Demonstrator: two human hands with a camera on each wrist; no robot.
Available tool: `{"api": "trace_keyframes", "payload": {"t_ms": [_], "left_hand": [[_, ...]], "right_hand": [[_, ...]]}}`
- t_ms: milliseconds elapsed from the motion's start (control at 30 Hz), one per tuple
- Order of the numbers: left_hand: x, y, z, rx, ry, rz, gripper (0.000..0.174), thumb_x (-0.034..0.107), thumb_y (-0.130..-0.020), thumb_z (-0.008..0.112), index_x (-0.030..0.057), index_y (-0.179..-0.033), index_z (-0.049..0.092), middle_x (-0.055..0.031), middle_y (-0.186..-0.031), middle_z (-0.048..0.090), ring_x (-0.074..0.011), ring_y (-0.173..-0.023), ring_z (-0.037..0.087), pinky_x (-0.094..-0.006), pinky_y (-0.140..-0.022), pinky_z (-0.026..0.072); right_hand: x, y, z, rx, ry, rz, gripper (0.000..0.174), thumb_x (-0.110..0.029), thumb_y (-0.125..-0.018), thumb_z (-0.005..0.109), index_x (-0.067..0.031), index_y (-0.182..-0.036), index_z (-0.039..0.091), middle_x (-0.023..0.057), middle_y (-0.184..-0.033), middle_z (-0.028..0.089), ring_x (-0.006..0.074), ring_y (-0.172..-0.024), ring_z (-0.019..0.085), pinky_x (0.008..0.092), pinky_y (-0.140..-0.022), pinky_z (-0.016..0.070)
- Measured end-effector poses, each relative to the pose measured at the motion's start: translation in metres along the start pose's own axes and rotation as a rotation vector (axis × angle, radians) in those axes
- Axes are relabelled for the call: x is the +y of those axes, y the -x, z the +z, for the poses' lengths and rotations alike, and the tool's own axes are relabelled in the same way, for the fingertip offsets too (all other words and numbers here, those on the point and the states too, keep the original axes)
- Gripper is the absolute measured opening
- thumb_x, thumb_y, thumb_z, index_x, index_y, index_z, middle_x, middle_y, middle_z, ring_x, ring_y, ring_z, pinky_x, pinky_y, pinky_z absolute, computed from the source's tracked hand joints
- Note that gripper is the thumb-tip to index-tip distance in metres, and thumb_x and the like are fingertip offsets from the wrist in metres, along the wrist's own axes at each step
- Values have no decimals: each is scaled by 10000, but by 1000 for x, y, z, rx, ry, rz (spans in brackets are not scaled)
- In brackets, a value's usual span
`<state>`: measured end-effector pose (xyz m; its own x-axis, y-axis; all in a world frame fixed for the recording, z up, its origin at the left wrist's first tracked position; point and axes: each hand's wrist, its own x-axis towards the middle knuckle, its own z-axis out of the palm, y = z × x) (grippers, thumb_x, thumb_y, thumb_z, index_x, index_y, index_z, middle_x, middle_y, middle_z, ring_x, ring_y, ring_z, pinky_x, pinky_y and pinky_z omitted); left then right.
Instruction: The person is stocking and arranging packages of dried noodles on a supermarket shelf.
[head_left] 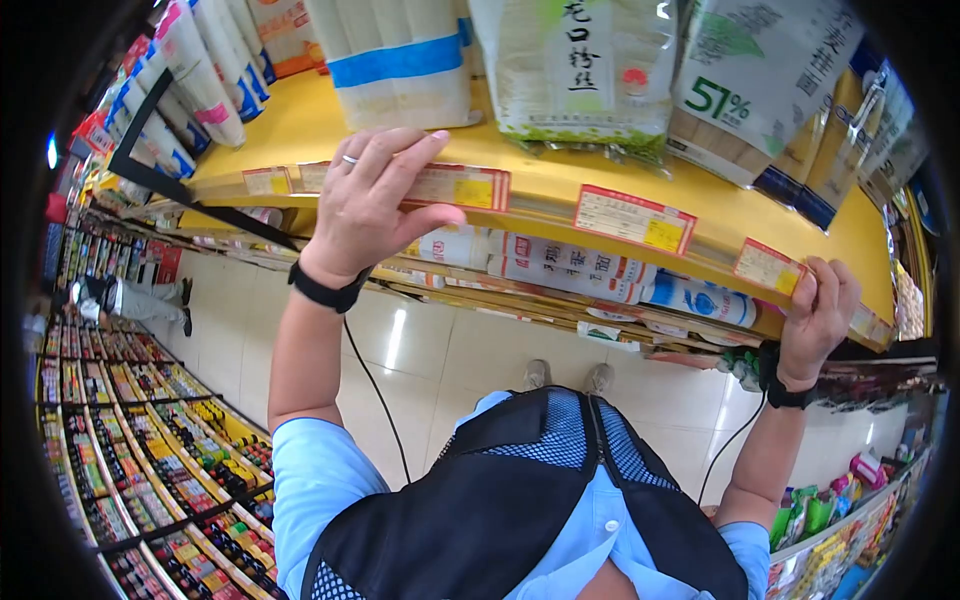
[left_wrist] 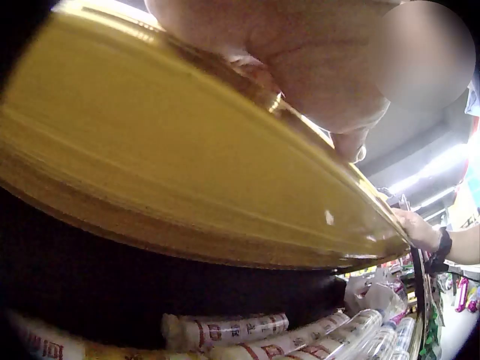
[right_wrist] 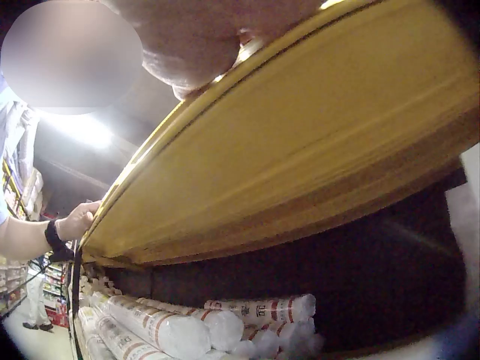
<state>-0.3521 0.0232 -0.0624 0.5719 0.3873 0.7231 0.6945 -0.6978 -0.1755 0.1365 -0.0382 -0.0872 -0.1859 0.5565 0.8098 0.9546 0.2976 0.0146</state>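
Observation:
In the head view, my left hand [head_left: 375,200] rests on the front edge of the yellow shelf [head_left: 285,110], fingers laid over the top and thumb pointing sideways along the price labels. At the shelf's right end, my right hand [head_left: 822,315] grips the edge with bent fingers, beside a red-bordered label [head_left: 768,266]. The left wrist view has the left hand [left_wrist: 300,67] pressed on the rim, above the shelf's yellow underside [left_wrist: 172,150]. From the right wrist view, the right hand [right_wrist: 202,37] lies over the same rim; its fingertips are hidden.
Bagged noodles [head_left: 575,75] and a pack marked 51% [head_left: 745,90] stand on the shelf. Wrapped noodle rolls [head_left: 570,262] lie on a lower level. A black metal bracket [head_left: 140,130] juts out at left. Bottled goods fill racks at lower left; another person [head_left: 145,300] is beyond.

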Motion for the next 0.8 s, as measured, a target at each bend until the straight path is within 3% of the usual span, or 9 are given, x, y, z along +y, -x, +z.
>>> {"api": "trace_keyframes", "payload": {"t_ms": [167,367,467,667,800], "left_hand": [[4,0,-9,-97,150,-120,513,340,-745,862,40,-1121,684,-100,-984,632,-296,-881,608,-392,-790,503],[2,-9,-13,-143,175,-128,472,332,-754,861,45,-1083,683,-93,-947,623,-288,-837,596,-376,-763,491],[0,-7,-6,-66,195,-117,439,330,-756,860,52,-1041,674,-83,-925,627,-282,-815,594,-371,-752,489],[0,-8,-8,-68,268,-147,253,90,-742,844,42,-886,642,-77,-842,624,-279,-771,597,-373,-690,491],[5,-15,-17,-143,260,-150,205,7,-734,808,38,-865,653,-80,-831,619,-278,-772,601,-372,-671,491]], "right_hand": [[0,-8,-7,-57,-74,37,293,-296,-1024,639,-9,-962,633,136,-997,608,309,-940,587,397,-808,491],[3,-16,-11,-145,-146,50,312,-299,-1017,655,-2,-934,611,133,-964,596,300,-895,580,379,-753,487],[3,-15,-12,-140,-172,75,310,-297,-1010,667,-4,-927,607,130,-956,595,299,-883,580,376,-750,486],[7,-12,-9,82,-61,-61,298,-257,-939,766,-16,-913,592,120,-904,591,299,-830,574,376,-749,485],[7,-20,-17,-68,-143,-52,309,-239,-895,803,-15,-913,591,116,-898,592,305,-825,580,385,-748,480]]}}
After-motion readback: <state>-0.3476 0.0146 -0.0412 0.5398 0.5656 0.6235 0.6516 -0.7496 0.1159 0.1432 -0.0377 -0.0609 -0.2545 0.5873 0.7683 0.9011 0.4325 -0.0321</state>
